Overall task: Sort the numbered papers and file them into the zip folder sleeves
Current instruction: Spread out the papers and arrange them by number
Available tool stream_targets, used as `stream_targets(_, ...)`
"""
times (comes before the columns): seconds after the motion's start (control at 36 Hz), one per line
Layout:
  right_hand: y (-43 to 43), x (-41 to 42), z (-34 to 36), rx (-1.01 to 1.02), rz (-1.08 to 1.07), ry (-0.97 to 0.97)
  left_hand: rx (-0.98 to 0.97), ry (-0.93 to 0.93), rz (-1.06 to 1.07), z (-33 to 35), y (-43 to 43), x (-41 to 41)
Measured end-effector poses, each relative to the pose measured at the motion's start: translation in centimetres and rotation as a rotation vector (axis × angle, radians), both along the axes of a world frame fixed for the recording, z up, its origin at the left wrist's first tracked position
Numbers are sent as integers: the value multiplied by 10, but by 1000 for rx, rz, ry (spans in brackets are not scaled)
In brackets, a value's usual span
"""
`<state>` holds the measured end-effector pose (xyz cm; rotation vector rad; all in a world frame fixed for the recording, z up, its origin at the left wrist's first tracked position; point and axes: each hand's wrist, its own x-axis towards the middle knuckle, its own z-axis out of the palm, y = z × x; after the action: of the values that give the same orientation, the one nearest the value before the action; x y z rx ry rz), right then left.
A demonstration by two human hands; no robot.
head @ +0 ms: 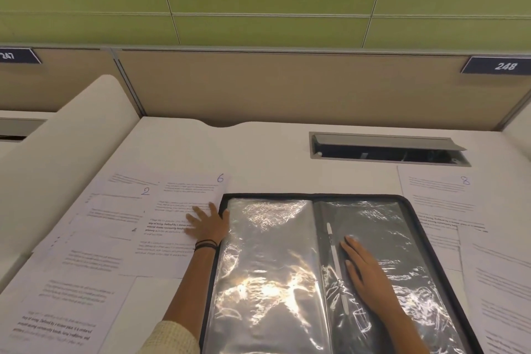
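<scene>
A black zip folder (pixel 419 227) lies open in front of me, its clear plastic sleeves (pixel 267 253) shining on both halves. My right hand (pixel 365 273) lies flat, fingers straight, on the right-hand sleeve beside the spine. My left hand (pixel 208 224) rests flat with fingers spread on the paper numbered 6 (pixel 189 190), just left of the folder's edge. The paper numbered 2 (pixel 126 190) lies further left among several overlapping printed sheets. The paper numbered 8 (pixel 439 195) lies to the right of the folder.
More printed sheets (pixel 66 304) cover the white desk at the lower left, and others (pixel 500 290) at the right. A cable tray (pixel 388 149) with its lid up sits behind the folder. A tan partition (pixel 287 86) closes the desk's back; a white divider (pixel 57 152) rises at left.
</scene>
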<state>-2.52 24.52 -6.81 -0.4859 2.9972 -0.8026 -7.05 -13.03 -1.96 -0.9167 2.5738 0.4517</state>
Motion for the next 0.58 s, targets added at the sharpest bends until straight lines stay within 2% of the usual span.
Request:
stream_targets(0.25,14,7,6,10,-25,-30,-48,-21,45,-6,9,-5)
stream_targets(0.58,29,19,14,-16,-49,-53,4,44,52,-6,24,-4)
